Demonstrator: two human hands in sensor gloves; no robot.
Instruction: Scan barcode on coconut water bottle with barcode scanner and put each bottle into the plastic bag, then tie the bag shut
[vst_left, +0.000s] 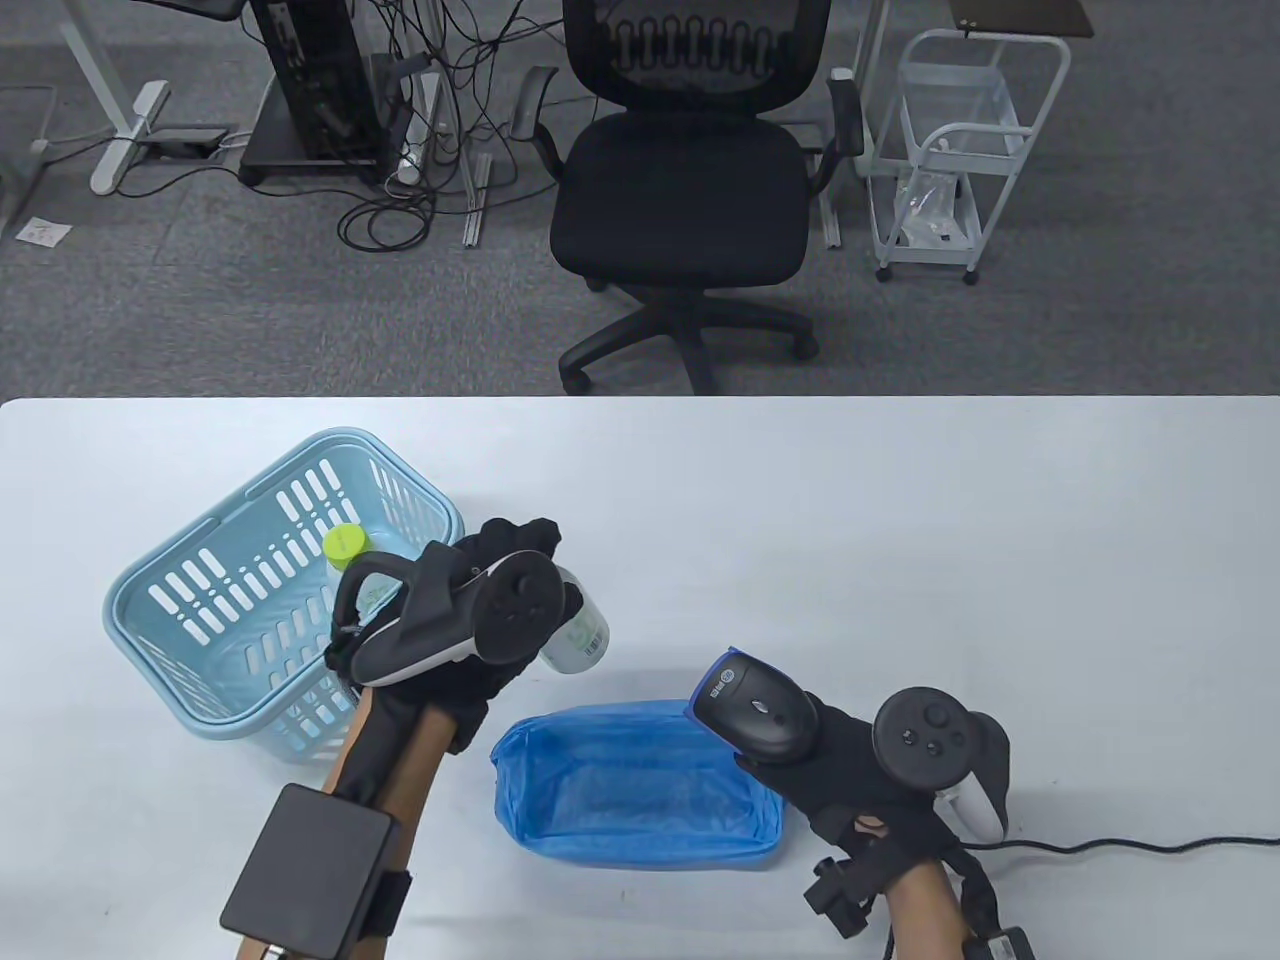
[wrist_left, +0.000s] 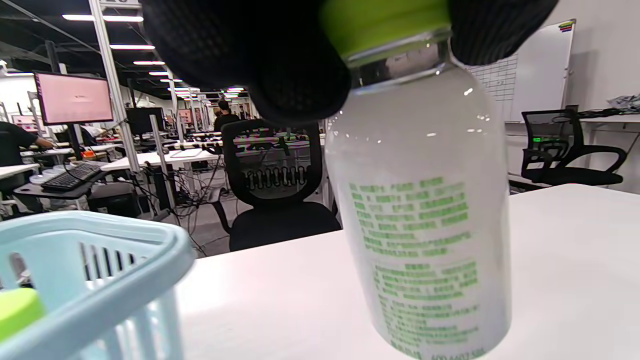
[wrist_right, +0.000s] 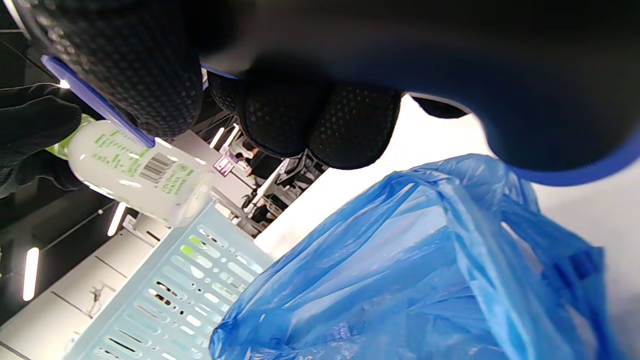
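Note:
My left hand (vst_left: 500, 590) grips a white coconut water bottle (vst_left: 578, 635) by its green-capped top (wrist_left: 385, 22), holding it in the air just right of the basket. Its barcode (wrist_right: 155, 167) faces the scanner side. My right hand (vst_left: 830, 750) holds the black barcode scanner (vst_left: 755, 705), whose blue-edged head points up-left at the bottle. An open blue plastic bag (vst_left: 635, 785) lies on the table between my hands, with nothing visible inside. A second bottle with a green cap (vst_left: 346, 545) stands in the light blue basket (vst_left: 200, 640).
The scanner's black cable (vst_left: 1120, 848) trails right across the white table (vst_left: 900, 540). Beyond the far edge stand a black office chair (vst_left: 685, 180) and a white cart (vst_left: 950, 150).

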